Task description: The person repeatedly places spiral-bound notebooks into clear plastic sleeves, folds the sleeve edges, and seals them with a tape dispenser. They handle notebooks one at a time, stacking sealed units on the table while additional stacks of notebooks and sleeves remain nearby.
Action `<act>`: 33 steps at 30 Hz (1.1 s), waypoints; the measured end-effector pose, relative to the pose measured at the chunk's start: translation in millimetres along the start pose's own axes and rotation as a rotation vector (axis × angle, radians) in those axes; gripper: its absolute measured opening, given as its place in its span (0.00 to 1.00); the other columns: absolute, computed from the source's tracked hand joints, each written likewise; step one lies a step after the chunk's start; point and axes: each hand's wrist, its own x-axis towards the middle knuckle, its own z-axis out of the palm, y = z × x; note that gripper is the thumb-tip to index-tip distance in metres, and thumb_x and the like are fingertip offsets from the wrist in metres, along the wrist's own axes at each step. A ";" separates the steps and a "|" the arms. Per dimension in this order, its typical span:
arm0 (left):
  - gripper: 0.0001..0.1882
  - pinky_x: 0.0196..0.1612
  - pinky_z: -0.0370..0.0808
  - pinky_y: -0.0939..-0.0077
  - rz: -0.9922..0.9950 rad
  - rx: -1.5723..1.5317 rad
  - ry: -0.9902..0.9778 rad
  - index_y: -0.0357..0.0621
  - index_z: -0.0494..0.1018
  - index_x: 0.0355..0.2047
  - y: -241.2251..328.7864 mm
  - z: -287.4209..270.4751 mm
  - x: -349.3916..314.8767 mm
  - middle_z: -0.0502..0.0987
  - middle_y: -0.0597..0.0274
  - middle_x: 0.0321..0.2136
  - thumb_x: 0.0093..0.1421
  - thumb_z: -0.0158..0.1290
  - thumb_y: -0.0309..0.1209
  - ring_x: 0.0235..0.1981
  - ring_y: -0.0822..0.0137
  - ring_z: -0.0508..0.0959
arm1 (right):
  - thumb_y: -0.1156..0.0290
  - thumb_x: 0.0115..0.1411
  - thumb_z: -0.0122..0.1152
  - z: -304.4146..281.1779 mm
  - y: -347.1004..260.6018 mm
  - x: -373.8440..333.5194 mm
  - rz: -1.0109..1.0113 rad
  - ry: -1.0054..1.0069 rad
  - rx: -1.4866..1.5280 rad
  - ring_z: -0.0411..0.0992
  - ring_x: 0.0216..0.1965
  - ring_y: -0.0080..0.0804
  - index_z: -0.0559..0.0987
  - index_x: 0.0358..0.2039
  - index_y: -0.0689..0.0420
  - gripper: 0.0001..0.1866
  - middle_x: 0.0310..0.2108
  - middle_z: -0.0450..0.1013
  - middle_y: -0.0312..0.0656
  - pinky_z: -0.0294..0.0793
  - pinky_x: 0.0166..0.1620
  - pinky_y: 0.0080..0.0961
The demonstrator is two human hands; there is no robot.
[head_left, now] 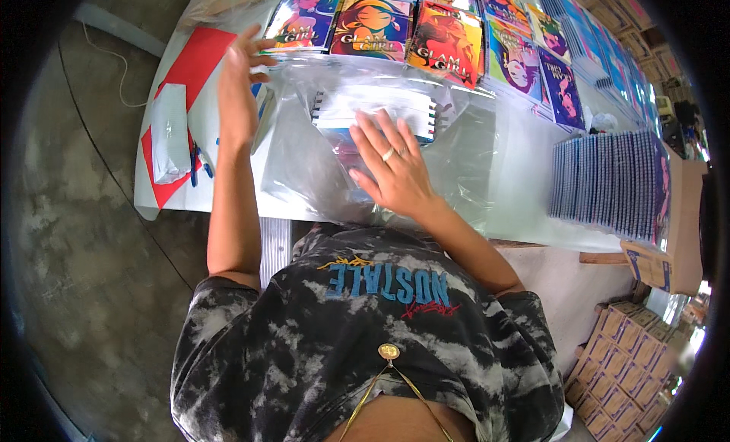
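In the head view, a gold pendant (388, 352) hangs closest, over a black-and-grey tie-dye shirt (365, 313); beyond it the table (525, 191) begins. At the middle of the table lie white-paged spiral notebooks (372, 104), black coils showing at both sides, with clear plastic (456, 164) over and around them. The right hand (391, 172) is spread flat, palm down over their near edge, gripping nothing; whether it presses or just hovers, I cannot tell. The left hand (242, 85) is raised by the colourful covered books (372, 28), fingers loosely parted, with nothing visible in it. The step looks like settling the film about the notebooks, and it probably goes best with a light, even palm — smoothing outward from the middle rather than pushing at one corner. The coil ends could snag thin plastic, so the film is best eased over them, not dragged. The left hand could usefully steady the far edge — pages squared, coils aligned — while the right flattens the slack.
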 end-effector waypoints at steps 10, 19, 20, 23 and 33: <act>0.16 0.59 0.56 0.63 0.018 0.374 0.071 0.41 0.74 0.45 -12.3 75.5 -91.5 0.69 0.53 0.52 0.58 0.52 0.33 0.59 0.55 0.60 | 0.70 0.58 0.51 0.3 36.7 65.9 0.250 0.042 0.030 0.63 0.55 0.47 0.69 0.48 0.65 0.19 0.53 0.65 0.48 0.60 0.56 0.37; 0.21 0.61 0.44 0.49 0.288 0.827 -0.120 0.41 0.71 0.48 5.3 89.6 -90.4 0.71 0.56 0.51 0.56 0.52 0.38 0.58 0.56 0.62 | 0.72 0.54 0.52 -13.8 11.9 -3.4 0.470 0.234 0.071 0.61 0.56 0.43 0.69 0.52 0.59 0.23 0.52 0.66 0.44 0.50 0.58 0.41; 0.23 0.62 0.43 0.49 0.293 0.824 -0.150 0.40 0.70 0.49 6.1 88.1 -88.8 0.70 0.55 0.51 0.56 0.51 0.39 0.58 0.56 0.63 | 0.72 0.54 0.52 -12.7 10.7 -2.9 0.409 0.214 0.063 0.62 0.56 0.42 0.68 0.53 0.59 0.24 0.52 0.66 0.43 0.50 0.59 0.41; 0.27 0.62 0.40 0.48 0.299 0.759 -0.259 0.38 0.63 0.55 13.0 83.4 -86.8 0.69 0.51 0.52 0.57 0.46 0.40 0.59 0.53 0.62 | 0.73 0.52 0.53 -2.2 5.5 3.7 0.272 0.194 0.056 0.62 0.56 0.38 0.66 0.55 0.57 0.27 0.51 0.68 0.43 0.52 0.60 0.39; 0.23 0.49 0.68 0.72 0.309 0.396 -0.243 0.34 0.68 0.48 25.8 67.8 11.2 0.76 0.52 0.40 0.50 0.51 0.25 0.45 0.60 0.74 | 0.72 0.48 0.56 3.7 8.4 10.9 0.224 0.174 -0.077 0.65 0.51 0.31 0.72 0.49 0.54 0.24 0.49 0.67 0.35 0.60 0.50 0.31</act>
